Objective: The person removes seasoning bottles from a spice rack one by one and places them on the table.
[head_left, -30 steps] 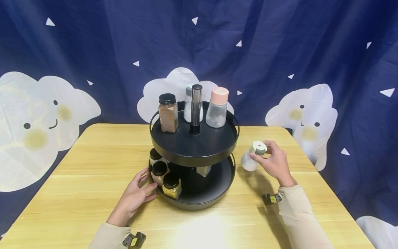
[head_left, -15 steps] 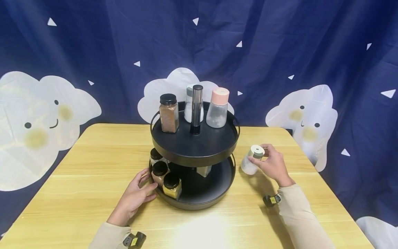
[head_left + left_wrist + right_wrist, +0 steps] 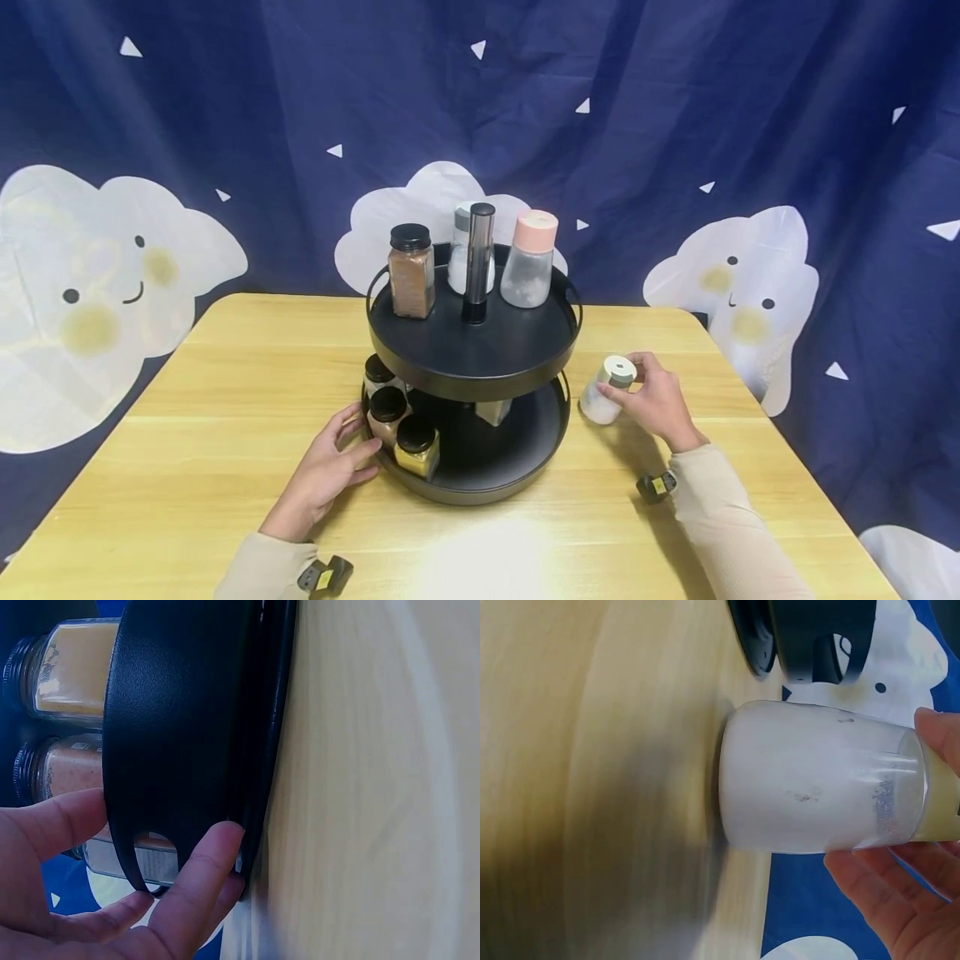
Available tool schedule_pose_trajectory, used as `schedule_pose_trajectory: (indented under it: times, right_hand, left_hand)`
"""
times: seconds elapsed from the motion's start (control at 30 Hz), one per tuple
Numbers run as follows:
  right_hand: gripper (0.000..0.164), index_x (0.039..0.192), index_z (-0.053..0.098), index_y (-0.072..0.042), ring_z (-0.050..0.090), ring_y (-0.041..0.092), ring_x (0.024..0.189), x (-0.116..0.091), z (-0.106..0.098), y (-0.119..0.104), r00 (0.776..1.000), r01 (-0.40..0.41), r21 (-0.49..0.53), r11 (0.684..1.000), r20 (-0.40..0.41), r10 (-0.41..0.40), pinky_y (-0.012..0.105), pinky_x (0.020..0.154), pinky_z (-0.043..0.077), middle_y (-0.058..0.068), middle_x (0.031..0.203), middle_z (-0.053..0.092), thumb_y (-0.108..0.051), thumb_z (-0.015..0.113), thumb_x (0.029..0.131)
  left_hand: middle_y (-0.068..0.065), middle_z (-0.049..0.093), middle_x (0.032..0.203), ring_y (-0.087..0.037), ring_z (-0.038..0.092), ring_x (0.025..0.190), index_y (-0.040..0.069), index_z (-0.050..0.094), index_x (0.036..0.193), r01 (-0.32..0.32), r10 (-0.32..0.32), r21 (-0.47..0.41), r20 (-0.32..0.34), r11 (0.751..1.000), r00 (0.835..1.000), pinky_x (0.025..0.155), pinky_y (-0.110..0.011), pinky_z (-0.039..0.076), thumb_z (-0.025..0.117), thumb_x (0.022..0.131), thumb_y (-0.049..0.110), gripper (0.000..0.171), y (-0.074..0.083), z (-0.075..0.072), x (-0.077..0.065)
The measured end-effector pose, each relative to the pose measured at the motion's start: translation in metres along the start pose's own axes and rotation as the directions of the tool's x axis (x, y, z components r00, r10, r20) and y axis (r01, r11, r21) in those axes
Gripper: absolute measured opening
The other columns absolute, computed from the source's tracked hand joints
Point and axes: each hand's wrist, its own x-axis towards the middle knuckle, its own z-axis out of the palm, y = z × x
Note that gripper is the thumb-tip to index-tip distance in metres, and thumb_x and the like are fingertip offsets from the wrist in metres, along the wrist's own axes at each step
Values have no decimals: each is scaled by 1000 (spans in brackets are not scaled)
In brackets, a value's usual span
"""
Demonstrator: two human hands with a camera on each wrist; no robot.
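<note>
My left hand (image 3: 330, 467) holds the side of the lower tray (image 3: 480, 496) of a black two-tier rack, its thumb at the rim and its fingertips against the outer wall beside the handle cutout (image 3: 154, 844). Off the rack's right side, my right hand (image 3: 656, 400) pinches the pale yellow and grey cap of a seasoning bottle (image 3: 600, 406). White powder (image 3: 802, 780) shows inside the clear bottle, which stands nearly upright with its base right at the tabletop. Just inside the lower tray by my left hand are black-lidded spice jars, one yellow (image 3: 417, 447) and one pinkish (image 3: 388, 415).
The upper tray (image 3: 480, 358) carries a brown spice jar (image 3: 412, 279), a pink-capped bottle (image 3: 528, 258) and a grey-capped bottle (image 3: 459, 267) around the central post (image 3: 478, 258). Beneath it, another jar (image 3: 492, 412) is partly hidden. A blue cloud-print curtain (image 3: 300, 100) hangs behind the wooden table (image 3: 225, 400).
My right hand has lowered the bottle toward the table and slightly nearer to me, and the bottle has straightened. My left hand stays at the tray.
</note>
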Motion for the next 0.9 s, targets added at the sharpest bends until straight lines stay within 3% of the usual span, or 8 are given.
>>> schedule_pose_trajectory:
  times: [0.9]
  right_hand:
    - [56, 110, 53, 2, 62, 40, 86, -2, 2, -1, 1000, -25, -7, 1000, 4, 25, 55, 75, 51, 26, 91, 69, -24, 83, 71]
  left_hand:
    - [-27, 16, 153, -39, 44, 121, 6, 13, 150, -4, 4, -5, -4, 1000, 1000, 89, -46, 54, 57, 94, 6, 71, 0, 0, -1]
